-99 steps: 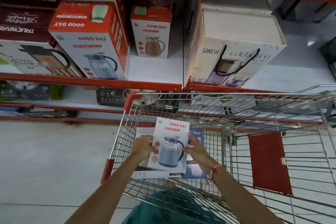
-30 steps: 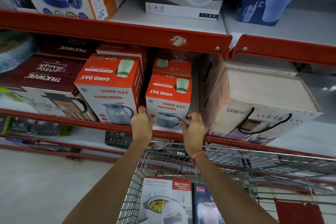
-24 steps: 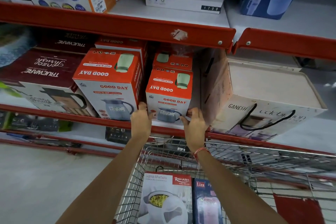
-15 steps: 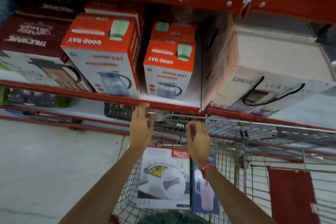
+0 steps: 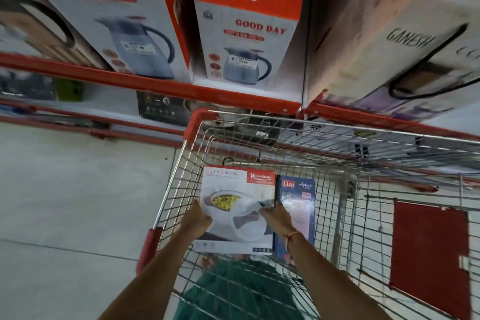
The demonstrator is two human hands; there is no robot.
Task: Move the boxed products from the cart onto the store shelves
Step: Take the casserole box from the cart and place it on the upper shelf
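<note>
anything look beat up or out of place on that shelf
Yes: the Ganesh box at the right end of the shelf looks worn, its side panel scuffed and stained. It also sits skewed beside the squarely placed Good Day boxes.

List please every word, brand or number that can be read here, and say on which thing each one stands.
"GOOD DAY": front of the small orange-topped box on the shelf, and upside down on its top.
"GOOD DAY": large box left of it.
"GANESH": white box at right.
"RISHABH": white box in the cart, between the left hand and right hand.
"Liza": blue box beside it.
Price stickers and small print: too blurred.
</note>
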